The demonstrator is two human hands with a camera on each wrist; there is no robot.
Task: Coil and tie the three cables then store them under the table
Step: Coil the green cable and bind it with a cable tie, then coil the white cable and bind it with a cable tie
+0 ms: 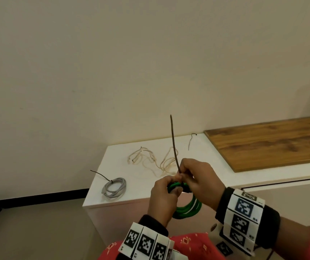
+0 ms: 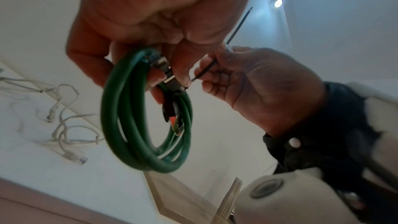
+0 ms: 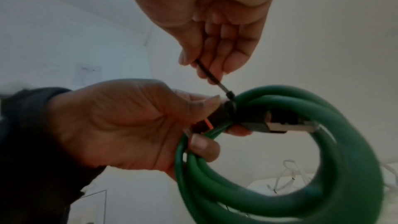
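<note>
Green cable [image 1: 188, 209] beyond table [image 1: 98, 184] edge

Smooth rubbery green cable [image 1: 188, 209], thin black plastic tie [image 1: 174, 143], matt white table [image 1: 146, 186], grained wooden board [image 1: 270, 143]

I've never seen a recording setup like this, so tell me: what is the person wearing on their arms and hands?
Both hands, the left hand and the right hand, are bare, with no gloves. Each wrist carries a black cuff wrapped by a band of white blocks printed with black square code markings. The left wrist view shows a white rounded camera housing on the right wrist. Lower down shows red clothing with a pale pattern.
</note>
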